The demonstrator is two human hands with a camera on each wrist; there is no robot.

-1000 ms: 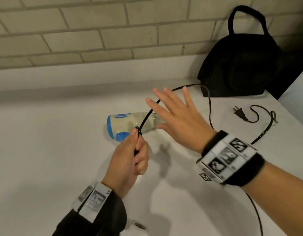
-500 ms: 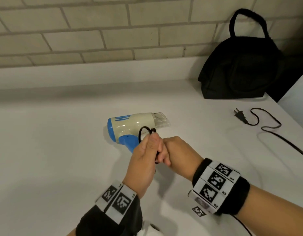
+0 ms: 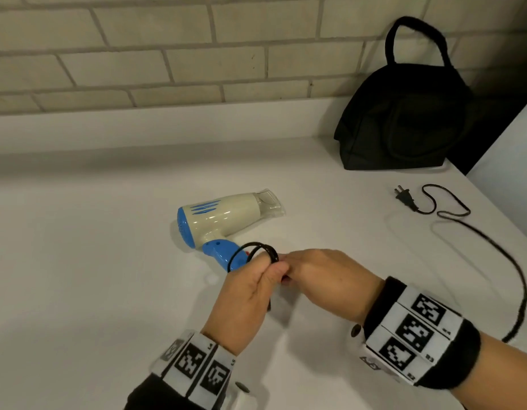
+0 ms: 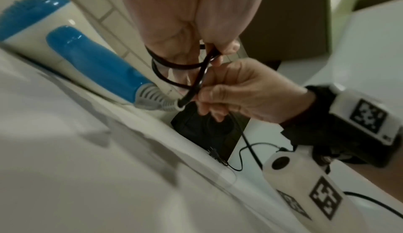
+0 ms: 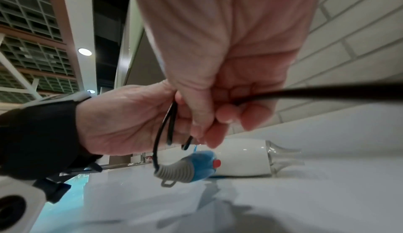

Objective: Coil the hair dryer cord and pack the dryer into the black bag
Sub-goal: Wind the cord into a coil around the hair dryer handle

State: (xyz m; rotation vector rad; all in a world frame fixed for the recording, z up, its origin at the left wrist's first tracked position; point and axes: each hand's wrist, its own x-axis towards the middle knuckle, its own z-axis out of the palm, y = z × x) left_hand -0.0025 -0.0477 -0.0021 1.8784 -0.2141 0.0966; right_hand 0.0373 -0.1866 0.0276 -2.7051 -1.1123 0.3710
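Note:
A cream and blue hair dryer (image 3: 223,216) lies on its side on the white counter (image 3: 78,261), nozzle to the right. Its black cord (image 3: 258,250) forms two small loops just in front of the blue handle (image 4: 93,64). My left hand (image 3: 256,287) pinches those loops (image 5: 170,126). My right hand (image 3: 321,276) meets it and grips the cord (image 5: 316,92) where it leaves the loops. The rest of the cord (image 3: 511,270) trails right, curving back to the plug (image 3: 405,198). The black bag (image 3: 404,119) stands at the back right, apart from both hands.
A brick wall (image 3: 167,54) with a white ledge runs behind the counter. The counter's right edge (image 3: 499,208) passes close to the trailing cord. A dark gap and a white panel (image 3: 516,149) sit right of the bag.
My right hand, stretched out open under the cord a second ago, has come back to my left hand and closed on the cord. A further loop has gathered in my left hand.

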